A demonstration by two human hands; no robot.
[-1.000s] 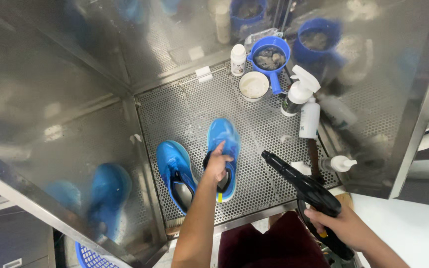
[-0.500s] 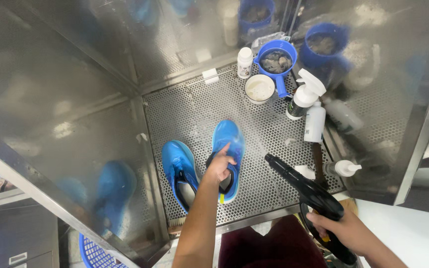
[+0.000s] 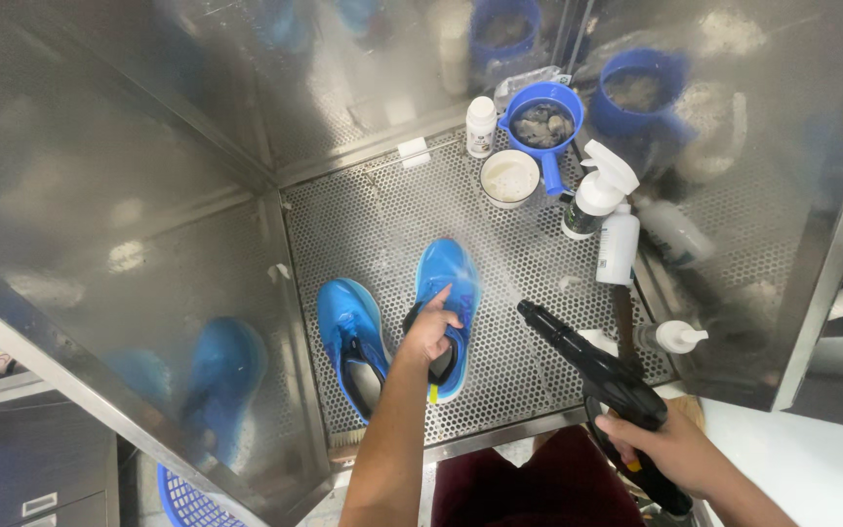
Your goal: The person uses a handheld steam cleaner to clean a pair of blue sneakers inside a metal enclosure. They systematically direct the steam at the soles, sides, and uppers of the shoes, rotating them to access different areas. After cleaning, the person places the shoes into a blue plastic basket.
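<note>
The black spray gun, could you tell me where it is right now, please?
In the head view it is at lower right, gripped by the right hand; the black spray gun points its nozzle toward the blue shoe held by the left hand.

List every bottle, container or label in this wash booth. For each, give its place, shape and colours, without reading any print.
Small bottle: back wall, white, cylindrical.
Spray bottle: right of centre, upright, white trigger head.
Labelled bottle: beside the sprayer, white, dark label.
Pump bottle: front right, lying down, white.
Scoop: back, blue, round, handled.
Cup: in front of the scoop, white, round.
</note>
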